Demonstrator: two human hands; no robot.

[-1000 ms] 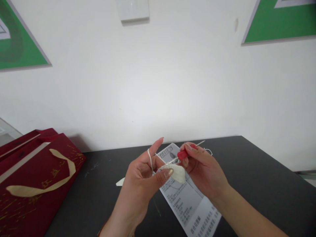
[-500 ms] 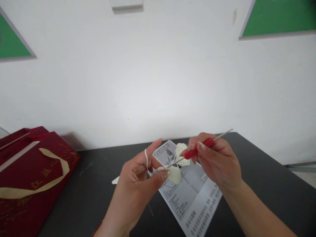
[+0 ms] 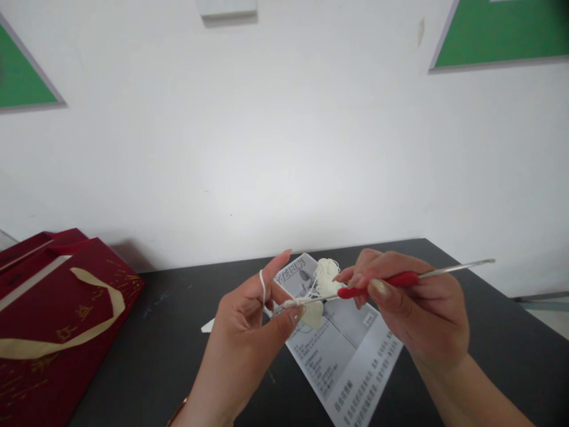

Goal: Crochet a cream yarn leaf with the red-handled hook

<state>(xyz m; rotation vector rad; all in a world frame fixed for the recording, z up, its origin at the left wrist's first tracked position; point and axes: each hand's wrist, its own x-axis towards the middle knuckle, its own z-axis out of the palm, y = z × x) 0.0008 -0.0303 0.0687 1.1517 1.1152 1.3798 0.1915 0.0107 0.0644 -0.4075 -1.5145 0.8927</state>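
My right hand grips the red handle of a double-ended crochet hook; one metal end points right, the other reaches left into the stitches. Between thumb and fingers, my left hand pinches a small cream crochet piece, part of it hanging below the thumb. A strand of the cream yarn loops over the left index finger, which is raised. Behind the hook lies a bundle of cream yarn on a printed sheet. The hook's left tip is partly hidden by the left fingers.
Dark red gift bags with a gold ribbon stand at the left of the black table. A small white pointed item pokes out behind my left wrist. The white wall rises at the table's back edge.
My right hand has shifted right and slightly down, and the hook now lies flatter, its free end farther right. My left hand keeps nearly the same place, still pinching the crochet piece.
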